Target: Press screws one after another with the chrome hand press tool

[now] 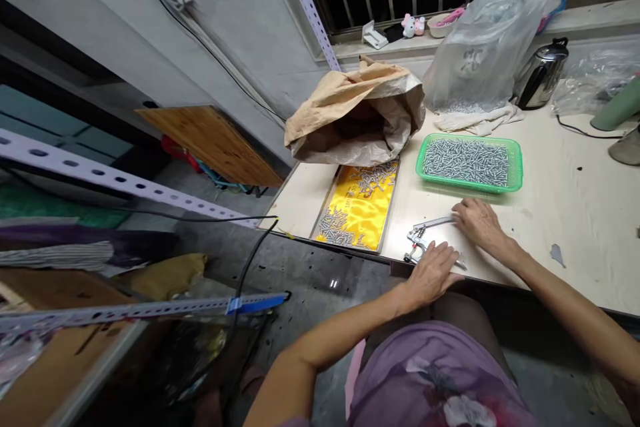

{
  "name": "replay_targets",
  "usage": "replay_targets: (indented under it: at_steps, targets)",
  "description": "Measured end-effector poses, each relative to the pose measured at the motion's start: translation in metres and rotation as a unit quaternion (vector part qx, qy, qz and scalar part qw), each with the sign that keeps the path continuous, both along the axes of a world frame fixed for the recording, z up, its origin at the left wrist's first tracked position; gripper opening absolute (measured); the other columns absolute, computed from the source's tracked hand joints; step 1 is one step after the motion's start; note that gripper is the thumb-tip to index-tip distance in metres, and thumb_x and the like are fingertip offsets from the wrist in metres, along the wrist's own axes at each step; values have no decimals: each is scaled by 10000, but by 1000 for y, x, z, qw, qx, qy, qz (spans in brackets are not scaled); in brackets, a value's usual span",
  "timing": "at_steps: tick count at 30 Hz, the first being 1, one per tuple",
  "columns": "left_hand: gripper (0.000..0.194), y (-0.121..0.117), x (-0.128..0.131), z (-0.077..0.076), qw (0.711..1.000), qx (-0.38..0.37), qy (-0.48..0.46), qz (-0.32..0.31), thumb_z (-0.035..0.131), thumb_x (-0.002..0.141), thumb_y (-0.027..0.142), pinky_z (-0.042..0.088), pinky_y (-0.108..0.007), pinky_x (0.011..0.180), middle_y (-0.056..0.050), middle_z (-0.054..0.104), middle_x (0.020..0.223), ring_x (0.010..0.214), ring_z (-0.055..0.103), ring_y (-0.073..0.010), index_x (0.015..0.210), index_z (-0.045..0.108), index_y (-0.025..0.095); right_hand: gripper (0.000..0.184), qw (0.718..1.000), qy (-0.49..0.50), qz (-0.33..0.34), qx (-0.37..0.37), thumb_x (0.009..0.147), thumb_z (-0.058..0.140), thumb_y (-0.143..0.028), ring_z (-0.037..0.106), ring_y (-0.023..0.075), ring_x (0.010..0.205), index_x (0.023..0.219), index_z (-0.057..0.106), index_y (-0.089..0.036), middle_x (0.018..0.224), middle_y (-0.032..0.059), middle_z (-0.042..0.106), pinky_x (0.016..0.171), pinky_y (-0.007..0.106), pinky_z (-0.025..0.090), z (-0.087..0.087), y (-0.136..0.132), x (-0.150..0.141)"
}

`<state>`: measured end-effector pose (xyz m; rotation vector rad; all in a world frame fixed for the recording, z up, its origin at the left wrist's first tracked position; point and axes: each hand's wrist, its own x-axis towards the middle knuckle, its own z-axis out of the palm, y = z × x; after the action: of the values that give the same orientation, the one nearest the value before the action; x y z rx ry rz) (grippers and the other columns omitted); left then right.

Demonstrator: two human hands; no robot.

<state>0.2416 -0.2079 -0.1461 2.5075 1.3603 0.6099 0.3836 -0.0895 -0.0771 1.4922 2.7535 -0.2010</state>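
At the front edge of the table lies a silver plier-like hand tool (418, 235), its two arms spread apart. My left hand (433, 272) is closed over its lower arm, the tip of which sticks out past my fingers. My right hand (481, 221) has its fingers bent together at the far end of the upper arm. Just beyond my right hand is a green plastic basket (516, 177) full of small metal pins (465, 161). To the left of the tool, a tray lined with shiny yellow cloth (367, 203) carries loose metal pins in two heaps.
A large open paper sack (350, 100) overhangs the tray's far end. Behind the basket stand a clear plastic bag (490, 47), a white cloth (480, 121) and a steel kettle (545, 73). A green cylinder (620, 105) is at right. A black cable (245, 273) hangs by the table's left corner.
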Motion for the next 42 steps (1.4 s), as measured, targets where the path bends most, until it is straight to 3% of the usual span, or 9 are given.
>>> replay_targets:
  at_steps: [8, 14, 17, 20, 29, 32, 36, 39, 42]
  targets:
    - [367, -40, 0, 3, 994, 60, -51, -80, 491, 922, 394, 494, -381, 957, -112, 659, 1146, 1090, 605, -209, 1224, 581, 206, 194, 941, -26, 334, -50, 892, 517, -199, 466, 209, 915, 801, 687, -189, 945, 89, 617, 693, 323, 298, 6, -34, -64]
    - [225, -39, -77, 35, 992, 86, -12, 87, 478, 933, 258, 506, -335, 769, -76, 679, 886, 815, 596, -172, 1054, 655, 188, 115, 924, -34, 381, -16, 829, 553, -141, 467, 214, 896, 768, 650, -141, 882, 106, 611, 690, 333, 289, -10, -34, -82]
    - [205, -20, -122, 52, 948, 37, 98, 301, 490, 920, 238, 474, -333, 761, -91, 656, 871, 830, 564, -199, 955, 678, 164, 151, 937, 24, 348, 29, 864, 498, -138, 465, 195, 804, 781, 624, -153, 810, 82, 610, 684, 323, 290, -11, -30, -84]
    - [205, -4, -148, 58, 910, -78, 192, 360, 539, 889, 257, 448, -335, 780, -106, 645, 846, 886, 555, -234, 795, 687, 151, 173, 952, 103, 261, 120, 880, 464, -131, 458, 184, 740, 789, 605, -169, 749, 58, 598, 679, 306, 305, 0, -14, -78]
    - [191, 20, -160, 66, 884, -225, 204, 356, 552, 852, 222, 444, -285, 779, -104, 695, 934, 987, 603, -239, 844, 731, 159, 305, 944, 177, 13, 277, 902, 463, -232, 518, 279, 986, 1182, 553, -149, 1090, 154, 587, 792, 394, 428, 59, 53, -16]
    - [185, 38, -165, 79, 886, -240, 107, 383, 566, 844, 234, 455, -253, 721, -77, 707, 887, 886, 636, -201, 848, 737, 166, 309, 951, 200, 54, 228, 930, 424, -313, 549, 265, 966, 1178, 562, -190, 1047, 119, 597, 818, 407, 452, 50, 41, -6]
    - [278, 66, -180, 104, 927, -61, -48, 368, 564, 864, 261, 472, -244, 746, -76, 677, 1042, 801, 618, -138, 1095, 680, 157, 329, 962, 212, 76, 154, 957, 359, -375, 583, 247, 919, 1021, 630, -200, 967, 104, 620, 796, 390, 472, 27, 14, 1]
    - [213, 71, -193, 113, 952, -33, -20, 303, 589, 846, 261, 470, -261, 769, -60, 677, 948, 833, 601, -156, 992, 715, 171, 348, 964, 227, 65, 123, 957, 357, -409, 604, 240, 904, 974, 642, -210, 947, 95, 635, 791, 385, 482, 13, -1, 8]
    - [112, 60, -200, 103, 952, -142, 90, 257, 630, 793, 209, 460, -261, 769, -47, 671, 784, 838, 591, -178, 757, 730, 174, 356, 963, 241, 60, 101, 956, 353, -430, 621, 228, 880, 951, 642, -222, 928, 83, 646, 765, 368, 494, 4, -8, 17]
